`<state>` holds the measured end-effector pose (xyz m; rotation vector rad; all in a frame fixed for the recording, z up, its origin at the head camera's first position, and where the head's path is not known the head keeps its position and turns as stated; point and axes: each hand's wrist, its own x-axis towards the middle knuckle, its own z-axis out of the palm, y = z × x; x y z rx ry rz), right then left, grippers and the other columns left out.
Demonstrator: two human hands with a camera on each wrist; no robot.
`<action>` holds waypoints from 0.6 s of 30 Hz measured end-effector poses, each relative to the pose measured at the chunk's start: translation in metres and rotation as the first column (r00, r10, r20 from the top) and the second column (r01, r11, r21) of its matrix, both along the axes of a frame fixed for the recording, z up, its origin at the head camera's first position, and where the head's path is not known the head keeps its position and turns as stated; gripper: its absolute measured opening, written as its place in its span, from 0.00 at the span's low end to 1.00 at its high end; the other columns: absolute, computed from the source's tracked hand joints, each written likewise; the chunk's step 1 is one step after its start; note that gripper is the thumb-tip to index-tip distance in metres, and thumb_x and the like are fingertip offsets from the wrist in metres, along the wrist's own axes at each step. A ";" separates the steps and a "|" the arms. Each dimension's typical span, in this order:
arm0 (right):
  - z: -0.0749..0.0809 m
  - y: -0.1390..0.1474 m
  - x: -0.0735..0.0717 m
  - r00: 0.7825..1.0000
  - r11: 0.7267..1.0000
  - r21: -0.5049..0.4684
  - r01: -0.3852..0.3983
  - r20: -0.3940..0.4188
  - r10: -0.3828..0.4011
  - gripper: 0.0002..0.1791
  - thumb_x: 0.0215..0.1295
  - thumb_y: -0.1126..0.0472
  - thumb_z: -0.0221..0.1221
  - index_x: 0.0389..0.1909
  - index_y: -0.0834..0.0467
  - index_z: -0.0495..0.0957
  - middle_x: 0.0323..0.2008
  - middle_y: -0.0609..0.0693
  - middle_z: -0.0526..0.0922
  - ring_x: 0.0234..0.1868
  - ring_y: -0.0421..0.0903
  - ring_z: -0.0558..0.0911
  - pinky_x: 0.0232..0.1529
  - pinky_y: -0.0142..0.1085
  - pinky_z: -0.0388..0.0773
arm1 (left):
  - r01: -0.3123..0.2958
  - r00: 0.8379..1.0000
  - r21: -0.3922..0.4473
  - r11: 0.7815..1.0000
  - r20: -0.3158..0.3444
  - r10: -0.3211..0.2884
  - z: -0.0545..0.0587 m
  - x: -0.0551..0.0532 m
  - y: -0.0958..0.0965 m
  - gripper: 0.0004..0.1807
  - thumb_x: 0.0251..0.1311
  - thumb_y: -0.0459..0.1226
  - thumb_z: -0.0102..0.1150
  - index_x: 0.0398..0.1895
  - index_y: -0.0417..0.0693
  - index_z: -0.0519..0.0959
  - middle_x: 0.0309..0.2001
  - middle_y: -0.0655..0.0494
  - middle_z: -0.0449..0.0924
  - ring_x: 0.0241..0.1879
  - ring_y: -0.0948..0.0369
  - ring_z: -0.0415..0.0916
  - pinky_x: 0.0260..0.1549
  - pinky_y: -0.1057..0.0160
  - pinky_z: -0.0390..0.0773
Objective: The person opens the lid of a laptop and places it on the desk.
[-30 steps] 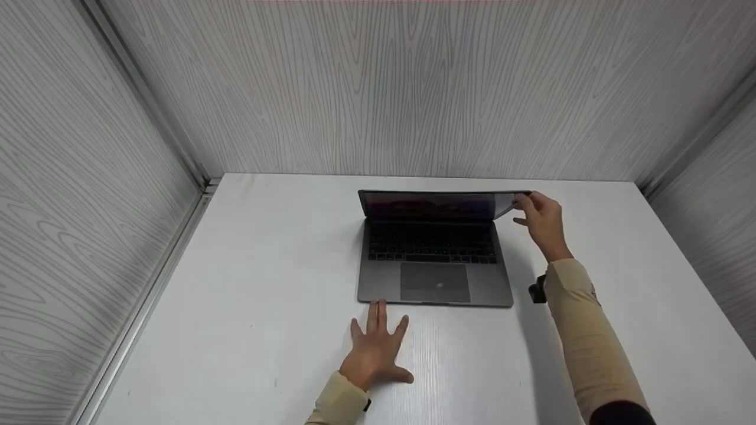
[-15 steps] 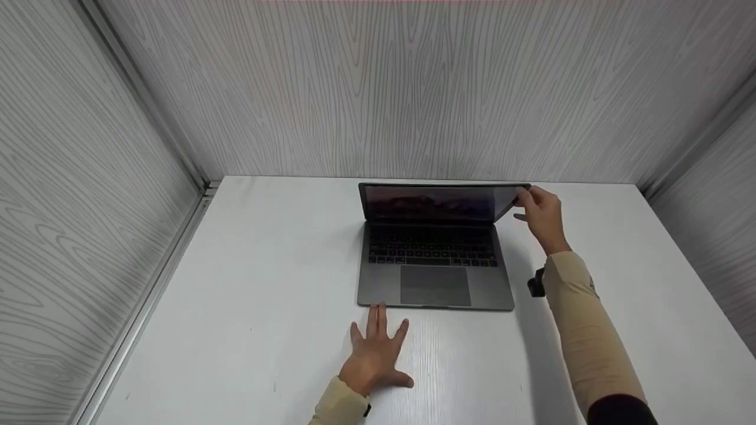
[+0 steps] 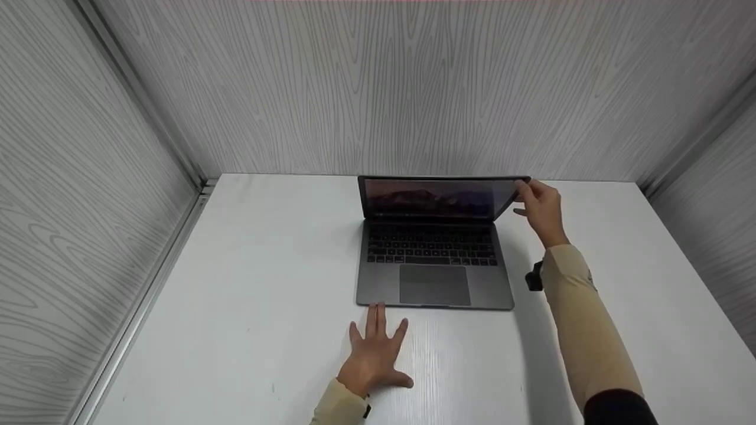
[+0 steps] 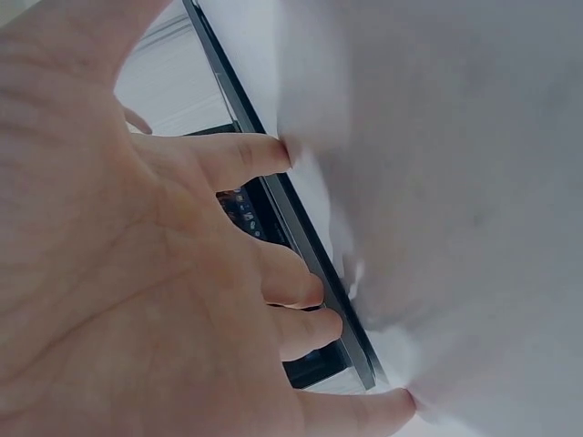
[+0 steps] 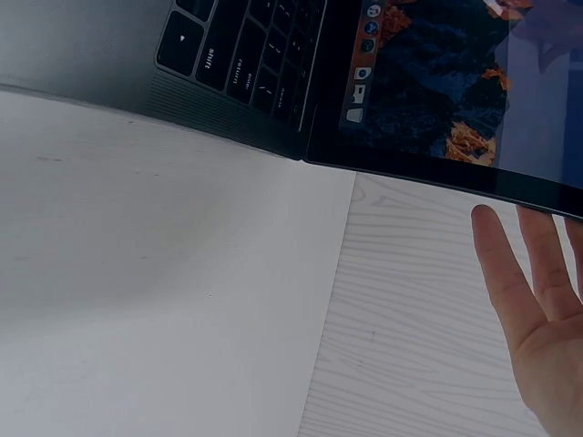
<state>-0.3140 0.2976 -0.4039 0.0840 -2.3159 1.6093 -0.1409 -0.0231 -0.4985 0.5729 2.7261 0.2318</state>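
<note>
A grey laptop [image 3: 378, 284] stands on the white table, its screen [image 3: 429, 199] raised and tilted back, lit with a mountain desktop picture. At the screen's upper right corner, my right hand [image 3: 540, 213] pinches the edge between thumb and fingers. In the right wrist view some fingers of that hand [image 5: 557, 341] reach behind the screen's side edge. My left hand [image 3: 371, 357] lies palm down on the table with fingers spread, its middle fingertips right at the laptop's front edge. The left wrist view shows this hand's palm [image 4: 137, 255] and the thin laptop edge [image 4: 314, 246] beyond the fingers.
The white table [image 3: 266, 265] meets a wood-grain back wall [image 3: 378, 88] close behind the screen. Similar panels flank it, a left side panel [image 3: 71, 236] and a right side panel [image 3: 709, 224]. A metal rail [image 3: 142, 313] runs along the left edge.
My right hand has moved up and back, tilting the screen further open so more of its picture shows. The left hand has stayed in place at the front edge.
</note>
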 end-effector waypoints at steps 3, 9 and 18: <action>0.001 -0.001 -0.001 1.000 1.000 0.000 0.005 0.003 -0.005 0.20 0.77 0.61 0.53 0.44 0.79 0.78 0.37 0.63 0.83 0.38 0.44 0.87 0.38 0.37 0.84 | 0.000 1.000 0.011 1.000 0.003 0.000 -0.001 0.002 0.000 0.60 0.41 0.63 0.78 0.78 0.50 0.63 0.77 0.28 0.43 0.77 0.35 0.39 0.61 0.25 0.57; 0.004 -0.001 -0.006 1.000 1.000 -0.020 -0.004 0.030 0.004 0.21 0.78 0.60 0.52 0.42 0.79 0.77 0.40 0.67 0.81 0.39 0.45 0.87 0.39 0.39 0.84 | -0.010 1.000 0.029 1.000 0.013 0.010 -0.001 0.002 0.001 0.61 0.40 0.63 0.78 0.77 0.50 0.64 0.77 0.27 0.42 0.77 0.35 0.38 0.62 0.25 0.56; 0.008 -0.006 -0.012 0.998 0.999 -0.045 0.010 0.056 -0.008 0.20 0.78 0.60 0.52 0.40 0.77 0.76 0.41 0.64 0.79 0.36 0.43 0.87 0.38 0.43 0.84 | -0.007 1.000 0.040 0.999 0.012 0.006 -0.002 0.006 -0.001 0.60 0.41 0.63 0.78 0.77 0.49 0.64 0.77 0.27 0.43 0.77 0.35 0.39 0.61 0.25 0.57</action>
